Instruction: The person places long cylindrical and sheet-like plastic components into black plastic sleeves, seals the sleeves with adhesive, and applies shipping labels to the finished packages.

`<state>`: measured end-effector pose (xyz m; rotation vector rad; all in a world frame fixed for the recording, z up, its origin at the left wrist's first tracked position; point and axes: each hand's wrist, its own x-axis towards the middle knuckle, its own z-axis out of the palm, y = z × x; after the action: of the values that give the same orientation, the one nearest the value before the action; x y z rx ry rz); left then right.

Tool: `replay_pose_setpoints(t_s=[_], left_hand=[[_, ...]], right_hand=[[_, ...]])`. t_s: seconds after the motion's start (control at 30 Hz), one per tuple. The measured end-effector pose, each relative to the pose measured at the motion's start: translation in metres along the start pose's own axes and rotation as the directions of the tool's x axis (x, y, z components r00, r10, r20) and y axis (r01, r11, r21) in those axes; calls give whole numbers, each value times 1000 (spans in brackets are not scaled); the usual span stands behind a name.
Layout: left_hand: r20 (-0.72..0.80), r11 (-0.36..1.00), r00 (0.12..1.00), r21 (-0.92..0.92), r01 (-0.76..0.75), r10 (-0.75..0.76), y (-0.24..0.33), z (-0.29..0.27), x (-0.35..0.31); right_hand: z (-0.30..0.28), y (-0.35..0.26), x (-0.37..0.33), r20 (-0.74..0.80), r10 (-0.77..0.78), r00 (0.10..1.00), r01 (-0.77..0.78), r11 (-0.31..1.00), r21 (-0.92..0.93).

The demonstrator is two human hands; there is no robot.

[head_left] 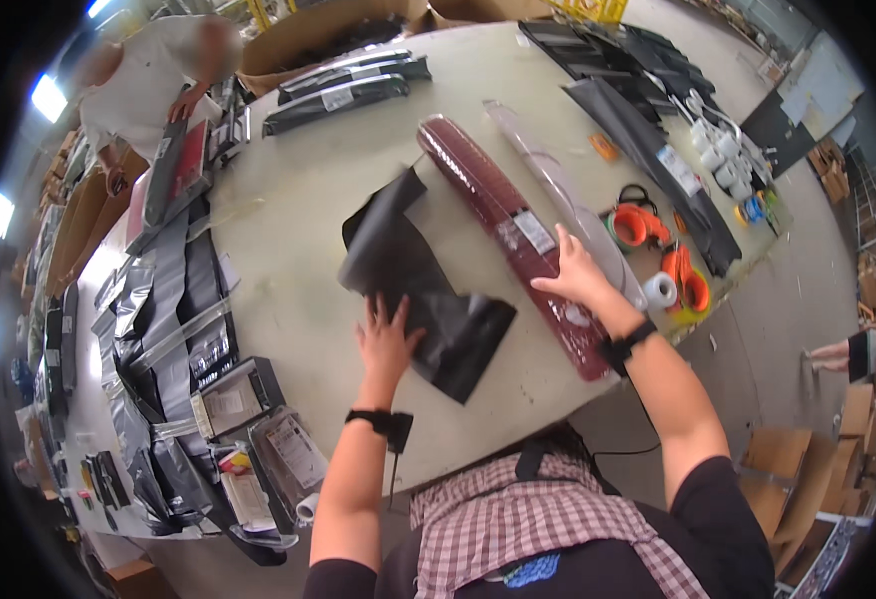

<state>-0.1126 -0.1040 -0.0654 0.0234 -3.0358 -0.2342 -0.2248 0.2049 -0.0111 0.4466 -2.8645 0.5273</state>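
Two hands are laid on the pale table (288, 240). The left hand (386, 339) is spread flat, fingers released, on a black plastic bag (408, 280), apparently pinning it in place; the bag lies near the table's six o'clock edge. At the bag's three o'clock, a long dark-red packaged item (508, 225) is steadied by the right hand (573, 275), fingers resting on it, not clenched. Whether the bag holds anything cannot be told. Orange tape dispensers (658, 250) lie farther toward three o'clock
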Motion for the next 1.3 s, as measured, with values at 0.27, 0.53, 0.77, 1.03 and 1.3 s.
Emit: replay_pose_setpoints(t_s=[0.27, 0.53, 0.77, 1.03, 1.3], left_hand=[[91, 956, 993, -289, -51, 81, 43, -14, -14], [122, 982, 986, -165, -94, 115, 61, -18, 7], [17, 965, 972, -129, -230, 234, 36, 5, 1], [-14, 996, 997, 49, -73, 73, 32, 6, 7], [-151, 820, 987, -557, -130, 54, 25, 28, 15]], right_hand=[[-40, 0, -81, 695, 207, 688, -290, 957, 3], [-30, 46, -145, 506, 51, 861, -191, 955, 229], [-29, 28, -138, 612, 114, 782, -432, 807, 402], [-24, 38, -152, 505, 32, 863, -385, 690, 613], [-120, 26, -186, 582, -90, 808, -275, 816, 509]])
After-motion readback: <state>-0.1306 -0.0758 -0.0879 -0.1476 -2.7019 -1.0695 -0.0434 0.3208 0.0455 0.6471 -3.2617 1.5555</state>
